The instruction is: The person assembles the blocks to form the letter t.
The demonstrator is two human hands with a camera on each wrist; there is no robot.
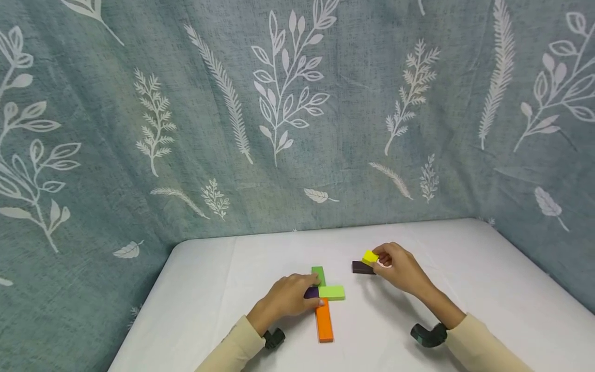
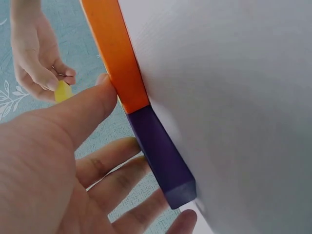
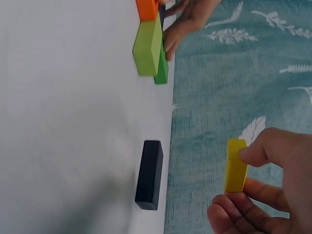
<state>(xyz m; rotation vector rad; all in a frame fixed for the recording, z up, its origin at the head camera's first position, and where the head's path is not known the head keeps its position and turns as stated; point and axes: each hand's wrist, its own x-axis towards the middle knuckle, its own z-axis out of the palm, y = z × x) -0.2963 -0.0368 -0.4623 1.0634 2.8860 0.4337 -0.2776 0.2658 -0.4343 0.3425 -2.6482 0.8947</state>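
A yellow block (image 1: pixel 370 257) is pinched between thumb and fingers of my right hand (image 1: pixel 401 267), held above the table. Below it lies a dark, nearly black block (image 3: pixel 149 174). My left hand (image 1: pixel 289 295) rests at a cross-like group of blocks, its thumb touching the orange block (image 1: pixel 324 323) and its other fingers spread beside the purple block (image 2: pixel 158 153) and the green block (image 1: pixel 318 270). The lime block (image 1: pixel 332 293) extends rightward from the middle of this group. In the head view, the left hand hides part of the purple block.
White cloth covers the table (image 1: pixel 209 289). Behind it and at the sides hangs a blue-green curtain (image 1: pixel 279 196) with white leaf prints. Each wrist wears a small black camera, such as the right camera (image 1: pixel 427 336).
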